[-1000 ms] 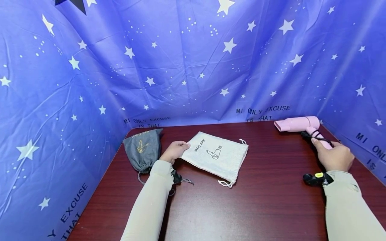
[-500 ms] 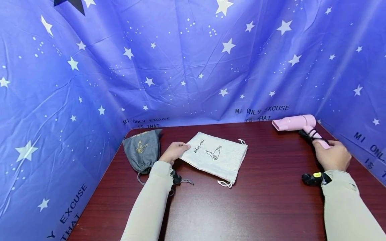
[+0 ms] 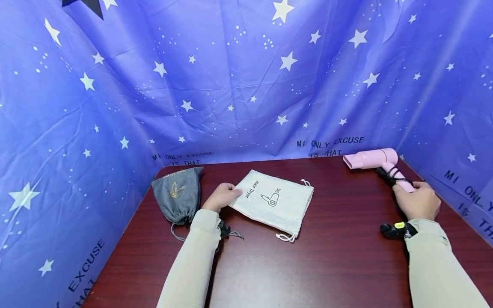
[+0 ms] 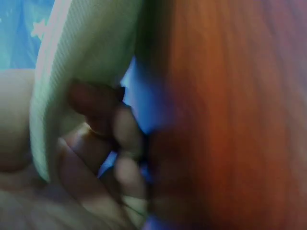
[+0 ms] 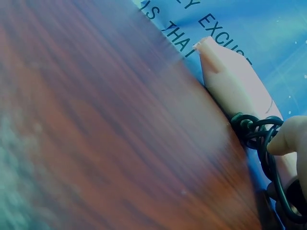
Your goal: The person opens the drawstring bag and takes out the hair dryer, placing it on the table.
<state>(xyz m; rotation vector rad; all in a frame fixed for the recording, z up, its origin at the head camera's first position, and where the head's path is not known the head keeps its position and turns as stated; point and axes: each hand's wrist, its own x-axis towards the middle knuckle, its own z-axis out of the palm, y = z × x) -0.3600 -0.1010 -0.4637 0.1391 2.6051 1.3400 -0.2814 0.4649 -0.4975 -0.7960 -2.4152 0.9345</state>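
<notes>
My left hand (image 3: 221, 197) pinches the near left corner of a white drawstring bag (image 3: 285, 209) printed "Hair Dryer". In the left wrist view the bag's cloth (image 4: 91, 43) lies between thumb and fingers, with the other fingers curled below. At the far right, my right hand (image 3: 419, 201) grips the handle of a pink hair dryer (image 3: 371, 158), its nozzle facing left. A black cord (image 5: 261, 132) is wound around the handle, and the thumb lies against it in the right wrist view.
A grey drawstring bag (image 3: 178, 193) with a gold print lies at the back left, beside my left forearm. The dark red wooden table (image 3: 308, 273) ends at a blue star-printed curtain (image 3: 231, 77) behind and on both sides.
My right hand and the hair dryer have shifted slightly to the left in the head view, as has the whole scene a little. The left hand keeps its pinch on the white bag.
</notes>
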